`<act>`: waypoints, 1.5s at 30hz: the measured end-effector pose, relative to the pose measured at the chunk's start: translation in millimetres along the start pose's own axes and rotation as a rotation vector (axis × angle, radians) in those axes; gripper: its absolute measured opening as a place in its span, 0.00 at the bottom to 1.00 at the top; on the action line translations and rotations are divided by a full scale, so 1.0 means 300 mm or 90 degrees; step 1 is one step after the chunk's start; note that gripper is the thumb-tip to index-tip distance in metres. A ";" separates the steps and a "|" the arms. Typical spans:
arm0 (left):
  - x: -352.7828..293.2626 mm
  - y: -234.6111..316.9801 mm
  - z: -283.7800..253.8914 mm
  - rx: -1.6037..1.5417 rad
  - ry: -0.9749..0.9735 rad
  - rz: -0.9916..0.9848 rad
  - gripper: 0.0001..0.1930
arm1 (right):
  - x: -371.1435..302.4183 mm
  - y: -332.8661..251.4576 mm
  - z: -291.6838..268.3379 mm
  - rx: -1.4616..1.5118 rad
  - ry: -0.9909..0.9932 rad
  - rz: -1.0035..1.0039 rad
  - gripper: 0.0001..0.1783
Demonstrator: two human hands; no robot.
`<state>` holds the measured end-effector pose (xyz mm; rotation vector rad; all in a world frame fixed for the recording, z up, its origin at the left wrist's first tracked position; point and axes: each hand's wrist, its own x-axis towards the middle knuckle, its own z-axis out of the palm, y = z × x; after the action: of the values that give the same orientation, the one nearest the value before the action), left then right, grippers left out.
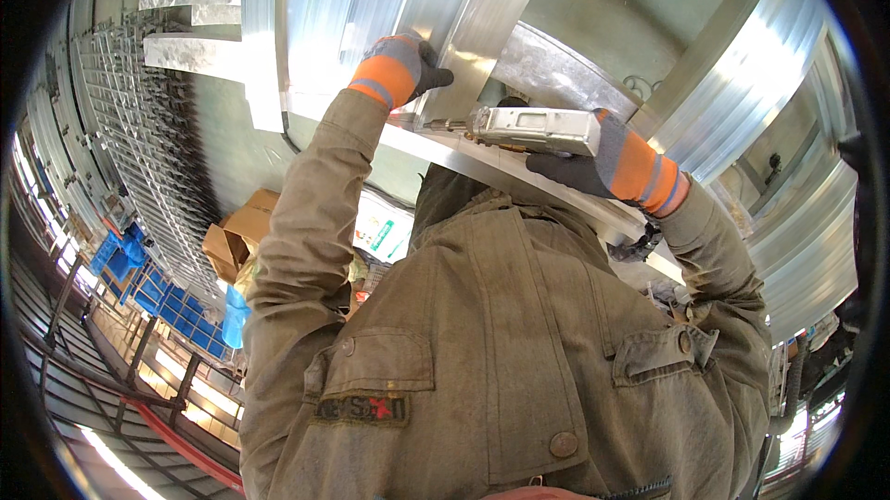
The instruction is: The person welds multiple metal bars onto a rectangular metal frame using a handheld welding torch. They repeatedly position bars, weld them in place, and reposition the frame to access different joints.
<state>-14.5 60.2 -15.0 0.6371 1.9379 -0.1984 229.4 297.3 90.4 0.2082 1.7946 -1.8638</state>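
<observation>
The left hand (408, 69), in a dark glove with an orange and grey cuff, was raised and pressed onto a shiny, flat aluminium profile bar (482, 27). Its fingers were closed around the edge of the bar, so the hand was pinching the metal and not spread. Left of this grip, more bright metal strips (199, 55) and a grey wire mesh rack (139, 139) were seen, and lower on that side brown cardboard boxes (243, 227) and blue plastic crates (130, 264).

Just right of the left grip was a silver, box-shaped hand tool with a thin nose (528, 129). Its long axis lay almost level, and the nose pointed left, toward the left hand and the profile bar. The right hand (579, 166), in the same kind of glove, carried the rear end of the tool from below, with fingers wrapped on the body; I cannot tell whether any finger was on a trigger.

I judged the tool to be stiff, metallic and rather heavy, with a smooth casing that could slip in a glove, so it was best taken at the thick rear body, away from the nose. The bar looked rigid but with thin edges. The person's olive work jacket (482, 342) filled the space below both grips.
</observation>
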 end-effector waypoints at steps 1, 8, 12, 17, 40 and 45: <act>-0.003 0.000 0.001 0.000 0.006 0.006 0.28 | 0.010 0.008 0.007 0.005 -0.005 -0.017 0.24; -0.008 0.001 0.007 -0.017 0.023 0.012 0.29 | 0.044 0.050 0.027 -0.011 -0.034 0.015 0.23; 0.002 0.003 0.010 -0.002 0.010 0.005 0.29 | 0.049 0.066 0.034 0.004 -0.039 0.001 0.24; 0.001 -0.001 0.015 -0.009 0.015 0.006 0.28 | 0.048 0.080 0.041 0.006 -0.025 -0.007 0.25; -0.049 0.014 -0.053 -0.004 -0.026 0.057 0.30 | 0.059 0.183 0.059 -0.147 -0.038 -0.042 0.20; -0.057 0.034 -0.036 0.114 0.026 0.094 0.31 | 0.041 0.192 0.042 -0.346 -0.035 0.046 0.21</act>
<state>-12.3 67.4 6.4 0.9058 1.9163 -0.2707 249.6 283.7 35.3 0.0186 2.1431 -1.2573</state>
